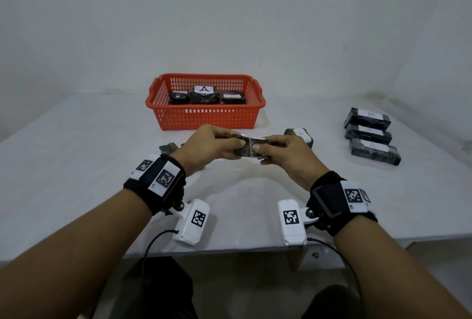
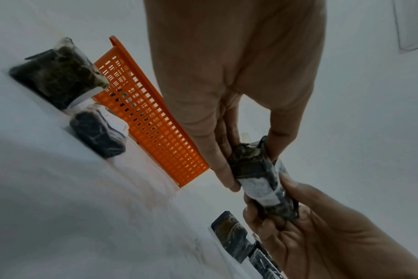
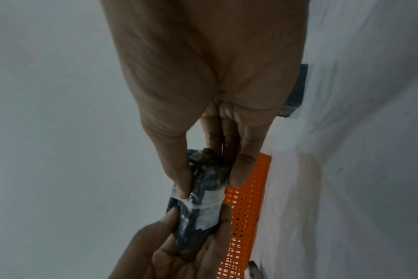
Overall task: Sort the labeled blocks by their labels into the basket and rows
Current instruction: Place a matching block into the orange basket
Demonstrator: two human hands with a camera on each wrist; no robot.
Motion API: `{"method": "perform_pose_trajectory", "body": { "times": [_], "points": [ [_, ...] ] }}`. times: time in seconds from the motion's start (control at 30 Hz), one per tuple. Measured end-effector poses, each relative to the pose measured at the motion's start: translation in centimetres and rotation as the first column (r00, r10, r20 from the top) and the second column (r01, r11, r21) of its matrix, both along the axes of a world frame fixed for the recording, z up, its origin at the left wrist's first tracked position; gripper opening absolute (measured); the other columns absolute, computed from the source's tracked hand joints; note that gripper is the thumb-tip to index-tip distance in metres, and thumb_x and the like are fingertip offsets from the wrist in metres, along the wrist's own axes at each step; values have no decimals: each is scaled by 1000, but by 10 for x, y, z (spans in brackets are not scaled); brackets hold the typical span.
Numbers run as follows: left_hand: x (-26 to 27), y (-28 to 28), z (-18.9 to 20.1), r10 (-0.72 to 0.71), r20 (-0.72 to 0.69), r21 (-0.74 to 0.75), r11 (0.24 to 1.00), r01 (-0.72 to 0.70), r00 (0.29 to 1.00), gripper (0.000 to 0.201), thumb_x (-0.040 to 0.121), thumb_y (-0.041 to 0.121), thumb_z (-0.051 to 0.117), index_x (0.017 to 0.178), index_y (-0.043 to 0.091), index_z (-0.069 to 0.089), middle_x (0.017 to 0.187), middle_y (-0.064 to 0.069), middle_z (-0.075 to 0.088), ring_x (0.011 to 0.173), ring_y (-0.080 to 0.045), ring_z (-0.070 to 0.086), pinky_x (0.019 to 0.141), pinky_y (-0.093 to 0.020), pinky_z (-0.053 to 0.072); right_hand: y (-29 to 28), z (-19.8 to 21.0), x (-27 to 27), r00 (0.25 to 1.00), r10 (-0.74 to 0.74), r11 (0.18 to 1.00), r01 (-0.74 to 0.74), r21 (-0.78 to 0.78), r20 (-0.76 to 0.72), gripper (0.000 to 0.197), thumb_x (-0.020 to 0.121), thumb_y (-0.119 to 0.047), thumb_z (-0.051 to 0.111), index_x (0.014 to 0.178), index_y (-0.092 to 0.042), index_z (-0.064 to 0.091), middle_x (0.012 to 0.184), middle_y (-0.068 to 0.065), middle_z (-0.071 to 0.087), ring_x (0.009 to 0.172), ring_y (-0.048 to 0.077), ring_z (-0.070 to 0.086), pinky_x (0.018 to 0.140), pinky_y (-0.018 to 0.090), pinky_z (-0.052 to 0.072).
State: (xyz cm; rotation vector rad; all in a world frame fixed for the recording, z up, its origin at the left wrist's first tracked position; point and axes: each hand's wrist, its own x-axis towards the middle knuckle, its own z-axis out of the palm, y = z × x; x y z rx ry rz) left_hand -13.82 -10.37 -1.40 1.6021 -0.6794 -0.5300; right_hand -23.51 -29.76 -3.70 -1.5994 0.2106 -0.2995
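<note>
Both hands hold one dark wrapped block (image 1: 249,147) with a white paper label above the table, in front of the orange basket (image 1: 205,117). My left hand (image 1: 212,145) grips its left end and my right hand (image 1: 282,151) grips its right end, thumbs and fingers pinching it. In the left wrist view the block (image 2: 258,181) shows its white label, the letter unreadable; the right wrist view shows the same block (image 3: 203,198). The basket holds three dark blocks (image 1: 204,96), the middle one labeled A. A row of three blocks (image 1: 369,134) lies at the right; its far one reads B.
One labeled block (image 1: 301,136) lies just behind my right hand. Another dark block (image 1: 168,147) sits partly hidden behind my left wrist; the left wrist view shows two blocks (image 2: 60,75) there beside the basket (image 2: 150,117). The table's front edge (image 1: 229,248) runs below my wrists.
</note>
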Motion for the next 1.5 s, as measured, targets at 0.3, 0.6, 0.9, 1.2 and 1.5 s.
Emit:
{"method": "perform_pose_trajectory", "body": {
  "times": [0.3, 0.6, 0.9, 1.2, 1.5],
  "points": [
    [-1, 4, -4, -27, -29, -5, 1000, 27, 999, 23, 95, 6, 70, 116, -3, 73, 112, -16, 78, 104, -28, 76, 89, -29, 62, -1, -3, -3, 1000, 2, 1000, -2, -6, 6, 24, 92, -5, 73, 112, 9, 73, 113, 28, 73, 89, 22, 71, 74, 25, 59],
    [-1, 6, -4, -34, -47, -16, 999, 33, 998, 21, 95, 3, 69, 115, -2, 73, 114, -17, 77, 105, -27, 76, 88, -28, 62, -1, -5, -7, 1000, 26, 1000, -26, -4, -9, 29, 87, 6, 74, 115, 6, 72, 104, 16, 76, 89, 20, 73, 79, 23, 59],
    [-3, 6, -6, -6, 53, -1, 1000, 6, 999, 24, 93, 2, 71, 117, 0, 74, 111, -13, 78, 103, -24, 76, 85, -23, 60, 2, 0, -5, 999, -14, 1000, 14, 14, 30, 23, 91, -5, 74, 112, 5, 74, 108, 19, 76, 91, 20, 74, 76, 26, 60],
    [-3, 6, -8, -12, 47, 9, 1000, 11, 999, 24, 93, 0, 69, 117, 1, 74, 113, -13, 78, 104, -24, 76, 86, -24, 60, 2, 0, -10, 1000, 16, 1000, -16, -3, 15, 27, 86, 7, 75, 112, 2, 74, 104, 13, 77, 90, 20, 75, 80, 26, 61],
    [2, 3, -9, 71, 192, 34, 996, -79, 979, 35, 84, -6, 77, 117, 6, 75, 110, -5, 80, 104, -18, 76, 96, -31, 60, 6, 2, -7, 998, 55, 989, -50, 140, -33, 46, 84, 5, 78, 128, 2, 64, 117, 21, 75, 105, 31, 74, 89, 35, 62]
  ]
}}
